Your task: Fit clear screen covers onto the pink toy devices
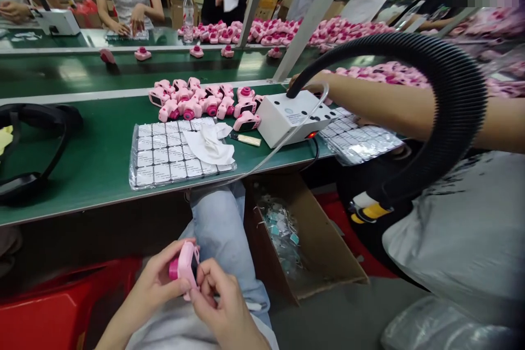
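Above my lap, my left hand (162, 279) is closed around a small pink toy camera (187, 265), tilted on edge, with its magenta lens facing left and its dark screen facing right. My right hand (223, 298) is closed too, its thumb and curled fingers against the screen side and lower edge of the same camera. Whether anything small is pinched in those fingers is hidden. On the green bench ahead lie a bagged sheet of white square labels (159, 158), a crumpled white wipe (211, 145) and a cluster of pink toy cameras (197, 99).
A white box (283, 117) with a lit red switch and a black flexible hose (443, 60) stands at right, near a co-worker's arm (381, 106). Below the bench is a cardboard box (328, 240) with plastic scraps. A red stool (45, 317) is at left. More cameras ride the conveyor (172, 68).
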Action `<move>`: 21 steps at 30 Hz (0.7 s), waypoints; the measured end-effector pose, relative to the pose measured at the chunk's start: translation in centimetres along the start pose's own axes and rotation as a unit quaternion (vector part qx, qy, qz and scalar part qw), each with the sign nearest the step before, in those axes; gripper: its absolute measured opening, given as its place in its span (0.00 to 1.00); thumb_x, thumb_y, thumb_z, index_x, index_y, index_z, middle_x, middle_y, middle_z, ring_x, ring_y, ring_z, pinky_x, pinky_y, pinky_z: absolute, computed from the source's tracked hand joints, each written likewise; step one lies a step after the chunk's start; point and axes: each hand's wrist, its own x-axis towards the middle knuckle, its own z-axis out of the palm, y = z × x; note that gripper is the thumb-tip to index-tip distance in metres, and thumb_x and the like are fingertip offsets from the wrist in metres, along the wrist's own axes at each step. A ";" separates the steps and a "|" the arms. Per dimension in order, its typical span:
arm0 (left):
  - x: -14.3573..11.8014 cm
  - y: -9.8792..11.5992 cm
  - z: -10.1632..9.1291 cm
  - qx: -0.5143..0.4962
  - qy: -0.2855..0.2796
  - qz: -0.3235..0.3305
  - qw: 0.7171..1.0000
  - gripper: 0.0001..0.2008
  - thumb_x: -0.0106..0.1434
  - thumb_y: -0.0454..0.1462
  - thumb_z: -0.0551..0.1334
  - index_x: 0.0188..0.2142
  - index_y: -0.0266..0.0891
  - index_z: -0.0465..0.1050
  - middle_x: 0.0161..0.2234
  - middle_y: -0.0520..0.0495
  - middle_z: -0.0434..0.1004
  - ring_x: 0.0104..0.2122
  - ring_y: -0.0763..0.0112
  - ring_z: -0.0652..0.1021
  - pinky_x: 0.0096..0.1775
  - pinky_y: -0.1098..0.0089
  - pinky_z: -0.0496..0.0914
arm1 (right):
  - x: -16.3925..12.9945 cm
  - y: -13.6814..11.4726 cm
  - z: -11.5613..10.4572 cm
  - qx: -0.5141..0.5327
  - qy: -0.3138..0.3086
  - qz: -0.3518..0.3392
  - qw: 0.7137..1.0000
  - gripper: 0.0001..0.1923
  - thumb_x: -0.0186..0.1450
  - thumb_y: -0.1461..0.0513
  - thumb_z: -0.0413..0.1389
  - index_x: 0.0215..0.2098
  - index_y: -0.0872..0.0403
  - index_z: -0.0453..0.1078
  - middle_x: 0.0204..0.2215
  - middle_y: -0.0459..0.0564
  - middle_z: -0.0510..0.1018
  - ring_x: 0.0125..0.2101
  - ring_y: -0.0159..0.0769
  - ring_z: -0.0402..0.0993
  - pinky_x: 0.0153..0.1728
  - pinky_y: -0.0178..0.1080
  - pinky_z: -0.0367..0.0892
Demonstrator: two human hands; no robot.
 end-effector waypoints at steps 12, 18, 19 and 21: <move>0.2 3.9 2.4 -0.069 0.071 0.084 0.992 0.36 0.55 0.50 0.83 0.61 0.44 0.83 0.65 0.37 0.81 0.57 0.47 0.84 0.56 0.62 0.80 | 0.6 -3.0 -0.2 -0.091 0.226 -0.258 0.935 0.12 0.74 0.68 0.64 0.52 0.48 0.80 0.29 0.41 0.76 0.26 0.29 0.71 0.27 0.33 0.69; -0.1 3.5 1.1 -0.023 0.026 0.072 0.997 0.32 0.58 0.45 0.82 0.61 0.48 0.83 0.65 0.40 0.82 0.57 0.49 0.84 0.57 0.63 0.80 | 0.5 -4.6 -2.0 -0.038 0.064 -0.087 0.993 0.05 0.75 0.61 0.62 0.40 0.50 0.73 0.28 0.40 0.71 0.27 0.30 0.68 0.27 0.34 0.65; -0.2 3.3 0.8 -0.012 0.010 0.065 0.998 0.32 0.59 0.45 0.82 0.62 0.48 0.83 0.65 0.40 0.82 0.59 0.48 0.83 0.58 0.62 0.79 | 0.5 -4.7 -2.5 -0.049 0.015 -0.062 0.997 0.06 0.76 0.60 0.62 0.39 0.49 0.71 0.28 0.39 0.70 0.26 0.30 0.67 0.26 0.34 0.63; -0.5 2.8 0.1 0.008 -0.016 0.043 0.999 0.32 0.62 0.45 0.80 0.64 0.48 0.82 0.66 0.39 0.81 0.62 0.46 0.81 0.61 0.59 0.77 | 0.4 -4.7 -3.1 -0.110 -0.058 -0.054 0.991 0.10 0.79 0.58 0.59 0.38 0.49 0.69 0.27 0.38 0.69 0.25 0.29 0.64 0.26 0.35 0.60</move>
